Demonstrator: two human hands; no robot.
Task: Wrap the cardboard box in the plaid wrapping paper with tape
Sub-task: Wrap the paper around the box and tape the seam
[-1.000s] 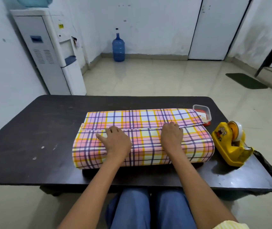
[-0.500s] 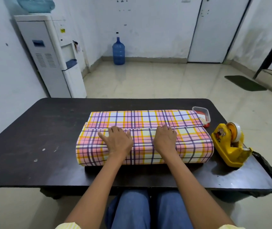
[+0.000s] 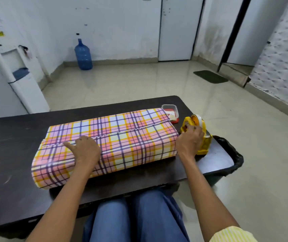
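Observation:
The cardboard box lies fully hidden under the plaid wrapping paper [image 3: 131,137] in the middle of the dark table [image 3: 8,137]. The paper's two edges meet in a seam along the top. My left hand [image 3: 85,149] presses flat on the paper at that seam, left of centre. My right hand [image 3: 190,139] is off the box, on the yellow tape dispenser [image 3: 203,144] just beyond the box's right end. Its fingers curl onto the dispenser body below the tape roll [image 3: 197,119]. I cannot see any tape pulled out.
A small clear container [image 3: 170,109] with a red base stands behind the box's far right corner. A black bin bag [image 3: 230,154] hangs at the table's right end. On the floor beyond are a water cooler [image 3: 8,75] and a blue bottle [image 3: 83,55].
My right hand has left the top of the box and moved right onto the tape dispenser. My left hand stays pressing the seam. My head has turned right.

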